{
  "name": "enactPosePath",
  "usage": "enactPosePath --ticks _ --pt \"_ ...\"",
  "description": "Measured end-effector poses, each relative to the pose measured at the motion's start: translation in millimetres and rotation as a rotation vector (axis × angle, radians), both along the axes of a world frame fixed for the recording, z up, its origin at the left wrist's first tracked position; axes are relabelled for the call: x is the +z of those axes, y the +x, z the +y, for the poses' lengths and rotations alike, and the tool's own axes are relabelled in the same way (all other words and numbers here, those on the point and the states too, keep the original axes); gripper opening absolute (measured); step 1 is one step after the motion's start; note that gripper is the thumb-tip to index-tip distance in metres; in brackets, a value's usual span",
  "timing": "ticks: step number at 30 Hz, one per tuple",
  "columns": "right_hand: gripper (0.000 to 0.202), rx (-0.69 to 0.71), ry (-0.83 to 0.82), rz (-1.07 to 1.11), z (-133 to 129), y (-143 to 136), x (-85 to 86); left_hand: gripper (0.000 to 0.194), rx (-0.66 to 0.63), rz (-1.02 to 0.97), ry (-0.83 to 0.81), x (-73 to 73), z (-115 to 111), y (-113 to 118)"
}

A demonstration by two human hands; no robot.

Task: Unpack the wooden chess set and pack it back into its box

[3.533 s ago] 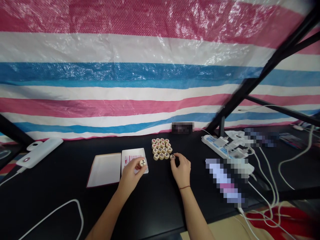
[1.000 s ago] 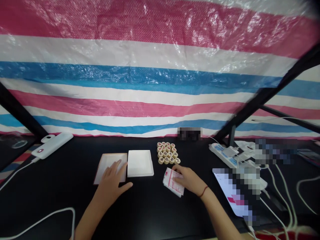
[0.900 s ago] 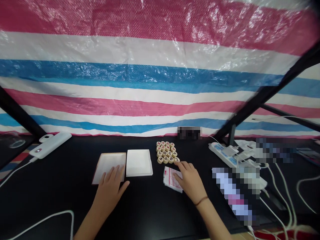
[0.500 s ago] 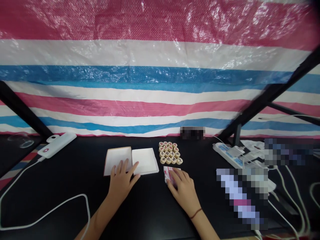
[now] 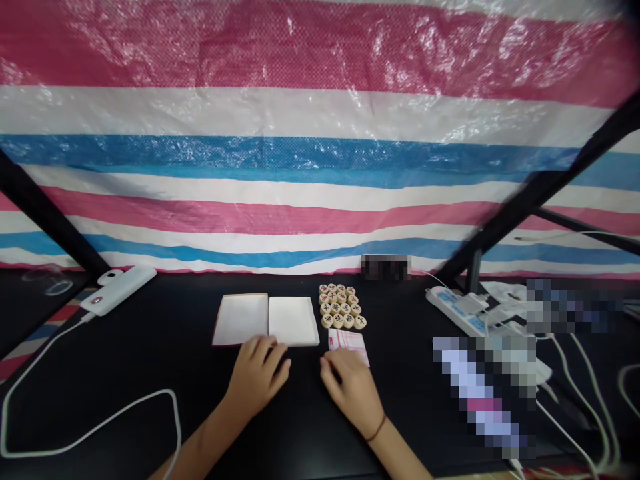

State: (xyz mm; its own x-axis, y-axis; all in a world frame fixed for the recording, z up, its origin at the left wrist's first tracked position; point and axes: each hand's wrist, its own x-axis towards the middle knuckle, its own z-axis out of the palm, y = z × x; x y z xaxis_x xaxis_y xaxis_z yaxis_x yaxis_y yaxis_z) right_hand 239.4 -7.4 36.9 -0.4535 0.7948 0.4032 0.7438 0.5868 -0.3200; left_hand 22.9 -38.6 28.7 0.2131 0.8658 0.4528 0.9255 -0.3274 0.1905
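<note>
Game pieces in 4 rows show red or black characters.

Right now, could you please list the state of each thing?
White tray: open, empty.
Lid: off, hollow side up.
Round pieces: face up, in four rows.
Paper: flat, partly covered.
Power strip: adapters plugged in.
White device: cable plugged in.
Left hand: open, empty.
Right hand: curled over paper.

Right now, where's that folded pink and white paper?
In the head view, the folded paper lies right of centre, just below the game pieces, by the right hand.
</note>
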Motion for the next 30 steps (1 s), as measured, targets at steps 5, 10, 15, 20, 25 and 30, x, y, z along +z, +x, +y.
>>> enactPosePath --ticks 5,10,15,20,25,30 --pt "0.015 0.279 -0.147 -0.215 4 -46 -1.8 0.022 -0.147 0.065 -0.141 -9.6 -3 6" --pt "0.014 0.238 -0.178 -0.167 10 -51 -12.8 0.019 -0.09 0.001 -0.221 -9.5 4 3" --pt "0.015 0.2 -0.232 -0.104 10 -50 -12.9 0.02 -0.061 -0.108 -0.284 -3.2 4 3" --pt "0.016 0.179 -0.255 -0.09 12 -51 -12.5 0.023 -0.068 -0.136 -0.309 -2.7 4 3" --pt "0.016 0.179 -0.262 -0.081 12 -51 -13.9 0.023 -0.069 -0.14 -0.327 -3.2 5 3" --pt "0.017 0.18 -0.263 -0.072 12 -51 -13.4 0.023 -0.071 -0.146 -0.336 -2.4 5 2"
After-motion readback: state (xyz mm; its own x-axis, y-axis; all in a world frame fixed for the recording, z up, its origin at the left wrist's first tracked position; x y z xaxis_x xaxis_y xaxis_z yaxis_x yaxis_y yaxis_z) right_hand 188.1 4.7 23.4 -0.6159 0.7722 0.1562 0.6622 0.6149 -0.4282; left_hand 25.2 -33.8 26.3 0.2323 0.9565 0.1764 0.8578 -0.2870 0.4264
